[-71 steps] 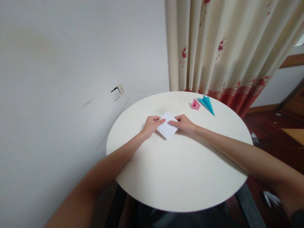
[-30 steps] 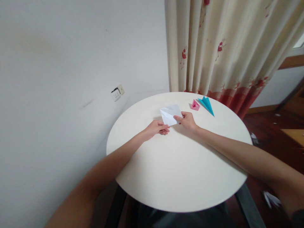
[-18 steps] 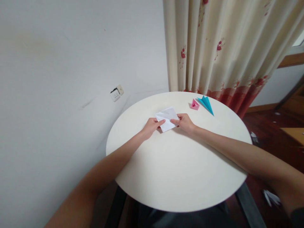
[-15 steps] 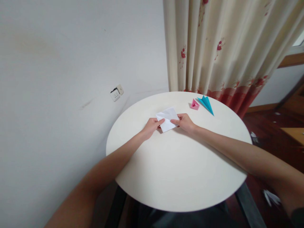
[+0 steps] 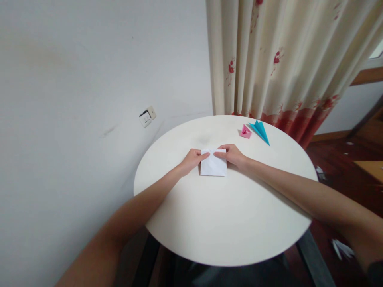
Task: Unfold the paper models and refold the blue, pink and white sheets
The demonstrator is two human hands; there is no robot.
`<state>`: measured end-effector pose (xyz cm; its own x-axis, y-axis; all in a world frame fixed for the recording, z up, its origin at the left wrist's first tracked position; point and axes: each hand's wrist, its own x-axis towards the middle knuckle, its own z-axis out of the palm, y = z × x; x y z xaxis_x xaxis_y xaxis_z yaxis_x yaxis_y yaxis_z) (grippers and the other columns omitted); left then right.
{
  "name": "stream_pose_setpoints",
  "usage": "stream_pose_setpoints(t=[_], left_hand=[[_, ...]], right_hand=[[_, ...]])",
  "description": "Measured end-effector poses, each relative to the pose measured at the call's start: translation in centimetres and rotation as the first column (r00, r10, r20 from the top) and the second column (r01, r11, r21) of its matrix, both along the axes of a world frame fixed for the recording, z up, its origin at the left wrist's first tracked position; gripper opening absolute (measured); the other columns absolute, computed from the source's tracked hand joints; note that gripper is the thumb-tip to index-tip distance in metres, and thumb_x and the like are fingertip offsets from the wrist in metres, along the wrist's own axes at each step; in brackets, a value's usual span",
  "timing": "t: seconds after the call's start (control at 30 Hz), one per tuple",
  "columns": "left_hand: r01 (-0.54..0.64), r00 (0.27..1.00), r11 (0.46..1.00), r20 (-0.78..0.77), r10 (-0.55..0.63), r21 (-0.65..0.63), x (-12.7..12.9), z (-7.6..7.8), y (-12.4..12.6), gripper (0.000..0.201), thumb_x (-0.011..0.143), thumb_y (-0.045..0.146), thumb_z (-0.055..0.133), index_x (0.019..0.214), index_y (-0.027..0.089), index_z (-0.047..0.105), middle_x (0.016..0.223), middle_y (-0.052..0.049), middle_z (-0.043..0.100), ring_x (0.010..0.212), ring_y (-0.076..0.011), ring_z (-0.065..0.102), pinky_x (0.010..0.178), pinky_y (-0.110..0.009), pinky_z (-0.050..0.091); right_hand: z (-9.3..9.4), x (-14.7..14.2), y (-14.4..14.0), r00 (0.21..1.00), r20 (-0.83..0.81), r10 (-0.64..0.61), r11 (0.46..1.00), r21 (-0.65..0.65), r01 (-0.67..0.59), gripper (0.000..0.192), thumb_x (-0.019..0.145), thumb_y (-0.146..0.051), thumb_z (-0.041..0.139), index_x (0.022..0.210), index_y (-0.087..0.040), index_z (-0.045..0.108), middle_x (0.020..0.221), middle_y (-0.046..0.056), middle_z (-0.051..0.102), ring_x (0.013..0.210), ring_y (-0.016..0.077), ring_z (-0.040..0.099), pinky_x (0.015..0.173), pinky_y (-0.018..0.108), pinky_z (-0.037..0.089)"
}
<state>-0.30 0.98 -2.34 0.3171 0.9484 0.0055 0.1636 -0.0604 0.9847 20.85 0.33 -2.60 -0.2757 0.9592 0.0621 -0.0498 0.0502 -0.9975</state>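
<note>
A folded piece of white paper (image 5: 213,166), roughly square, is held between both hands over the round white table (image 5: 221,223). My left hand (image 5: 192,160) pinches its upper left corner, thumb on top and fingers behind. At the upper right corner my right hand (image 5: 233,154) grips it the same way. The two thumb tips come close together near the paper's top edge. Fingers behind the paper are partly hidden.
Toward the table's back right lie a small pink folded paper (image 5: 245,131) and a blue paper plane (image 5: 260,131). A floral curtain (image 5: 278,79) hangs behind the table. On the left wall is a socket (image 5: 145,119). White scraps (image 5: 342,249) lie on the floor at right.
The white paper has turned from a tilted position to lie square to me and has come slightly nearer. Both thumbs have shifted to its top edge.
</note>
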Motion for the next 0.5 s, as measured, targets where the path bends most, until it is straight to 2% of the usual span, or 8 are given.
stream_pose_setpoints(t=[0.1, 0.23, 0.37, 0.5], left_hand=[[0.013, 1.000, 1.000, -0.024, -0.012, 0.027, 0.30, 0.02, -0.29, 0.054, 0.062, 0.063, 0.085, 0.075, 0.011, 0.077, 0.080, -0.010, 0.076, 0.074, -0.0219, 0.067, 0.069, -0.031, 0.050], [-0.092, 0.995, 0.994, 0.029, 0.091, 0.053, 0.52, 0.18, -0.48, 0.054, 0.062, 0.061, 0.085, 0.081, 0.012, 0.077, 0.081, -0.008, 0.075, 0.071, -0.0197, 0.066, 0.062, -0.027, 0.047], [-0.183, 0.983, 0.981, 0.041, 0.181, 0.069, 0.58, 0.23, -0.45, 0.050, 0.068, 0.062, 0.079, 0.071, 0.013, 0.071, 0.067, -0.004, 0.067, 0.059, -0.0152, 0.058, 0.052, -0.024, 0.037], [-0.233, 0.971, 0.971, 0.072, 0.229, 0.056, 0.69, 0.06, -0.24, 0.050, 0.069, 0.063, 0.076, 0.065, 0.015, 0.065, 0.060, -0.002, 0.062, 0.056, -0.0146, 0.055, 0.051, -0.024, 0.036]], right_hand=[[0.15, 0.16, 0.07, 0.998, 0.055, -0.041, 0.998, 0.040, 0.039, 0.036, 0.060, -0.045, 0.084, 0.070, -0.014, 0.071, 0.064, 0.003, 0.066, 0.058, 0.0143, 0.054, 0.054, 0.027, 0.039], [0.09, 0.16, 0.23, 0.997, 0.066, -0.034, 0.994, 0.102, 0.027, 0.036, 0.059, -0.046, 0.083, 0.065, -0.013, 0.070, 0.063, 0.002, 0.064, 0.059, 0.0128, 0.051, 0.056, 0.027, 0.037], [-0.08, 0.02, 0.39, 0.998, 0.065, -0.011, 0.995, 0.104, 0.004, 0.038, 0.058, -0.048, 0.083, 0.064, -0.013, 0.069, 0.061, 0.002, 0.063, 0.059, 0.0126, 0.049, 0.057, 0.028, 0.035], [0.00, 0.06, 0.31, 0.998, 0.067, 0.005, 0.995, 0.095, -0.011, 0.039, 0.058, -0.049, 0.084, 0.064, -0.013, 0.068, 0.062, 0.003, 0.063, 0.059, 0.0128, 0.050, 0.057, 0.028, 0.035]])
